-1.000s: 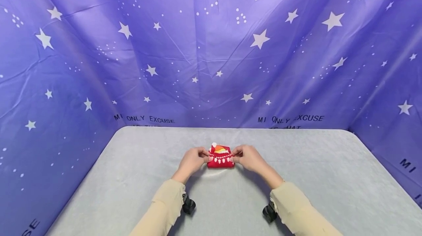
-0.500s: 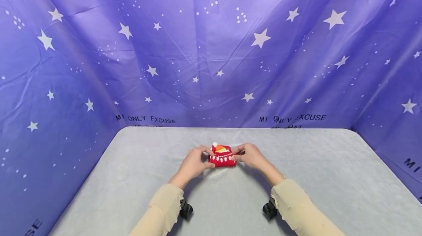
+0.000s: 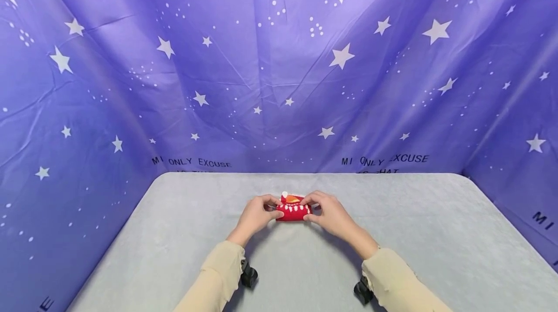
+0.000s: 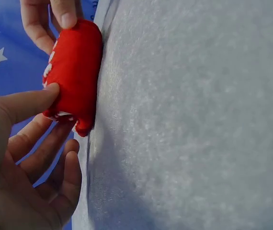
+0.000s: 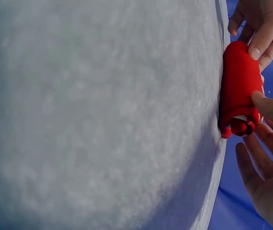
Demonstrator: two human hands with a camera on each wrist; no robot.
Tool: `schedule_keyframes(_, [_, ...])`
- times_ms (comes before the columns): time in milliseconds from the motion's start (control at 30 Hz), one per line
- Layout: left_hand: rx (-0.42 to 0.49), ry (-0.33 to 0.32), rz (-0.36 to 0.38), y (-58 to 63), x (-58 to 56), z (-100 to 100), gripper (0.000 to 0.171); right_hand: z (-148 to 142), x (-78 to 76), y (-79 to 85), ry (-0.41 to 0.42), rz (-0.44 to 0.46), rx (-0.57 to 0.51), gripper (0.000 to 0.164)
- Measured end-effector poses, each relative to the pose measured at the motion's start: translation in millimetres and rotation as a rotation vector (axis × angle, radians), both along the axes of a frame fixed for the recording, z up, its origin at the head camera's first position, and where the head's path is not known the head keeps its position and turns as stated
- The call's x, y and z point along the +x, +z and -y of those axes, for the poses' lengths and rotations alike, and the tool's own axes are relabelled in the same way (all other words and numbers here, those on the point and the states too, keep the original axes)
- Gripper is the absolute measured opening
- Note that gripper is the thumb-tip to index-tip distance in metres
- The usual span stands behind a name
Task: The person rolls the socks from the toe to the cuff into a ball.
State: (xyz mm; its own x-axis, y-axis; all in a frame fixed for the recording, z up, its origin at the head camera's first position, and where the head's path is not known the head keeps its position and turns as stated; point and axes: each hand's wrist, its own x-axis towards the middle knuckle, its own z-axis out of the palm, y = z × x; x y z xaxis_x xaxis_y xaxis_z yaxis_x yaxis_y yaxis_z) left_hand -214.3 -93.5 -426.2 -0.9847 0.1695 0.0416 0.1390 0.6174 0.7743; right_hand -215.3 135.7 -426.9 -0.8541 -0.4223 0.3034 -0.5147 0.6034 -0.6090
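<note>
A red cloth piece (image 3: 293, 214) with white trim, a white pompom and an orange-yellow patch lies near the table's far side, rolled up along its near part. My left hand (image 3: 255, 216) pinches its left end, thumb on the near face and fingers over the top and behind. At the right end my right hand (image 3: 330, 214) grips in the same way. The left wrist view shows the rounded red roll (image 4: 77, 67) between both hands. In the right wrist view, coiled layers show at the end of the roll (image 5: 239, 81); fingers partly hide its far side.
A grey cloth-covered table (image 3: 296, 273) spreads around the hands. Behind it and on both sides hangs a purple-blue curtain (image 3: 235, 60) with white stars and black lettering. Black wrist-camera mounts (image 3: 249, 274) sit below the beige sleeves (image 3: 213, 273).
The red cloth has been rolled further; its orange-yellow patch and upper part show less now. My left hand shifted its grip, and my right fingers moved over the top edge with the thumb in front.
</note>
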Motion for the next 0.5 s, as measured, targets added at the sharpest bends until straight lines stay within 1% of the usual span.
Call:
schedule_keyframes(67, [0.021, 0.013, 0.008, -1.1, -2.9, -1, 0.017, -1, -1.3, -0.3, 0.0, 0.005, 0.009, 0.031])
schedule_keyframes(133, [0.031, 0.018, -0.001, -2.3, -5.3, -1, 0.017, -1, -2.8, -1.5, -0.008, 0.024, 0.003, 0.033])
schedule_keyframes(267, [0.047, 0.025, -0.025, -3.3, -7.2, -3, 0.019, 0, -6.2, -4.5, -0.027, 0.081, -0.051, 0.032])
schedule_keyframes(400, [0.077, 0.004, -0.067, -4.1, -7.9, -5, 0.021, -1, -9.9, -6.8, -0.044, 0.141, -0.116, 0.03])
schedule_keyframes(500, [0.096, -0.038, -0.086, -3.9, -9.2, -6, 0.026, -2, -12.7, -7.5, -0.068, 0.185, -0.153, 0.029])
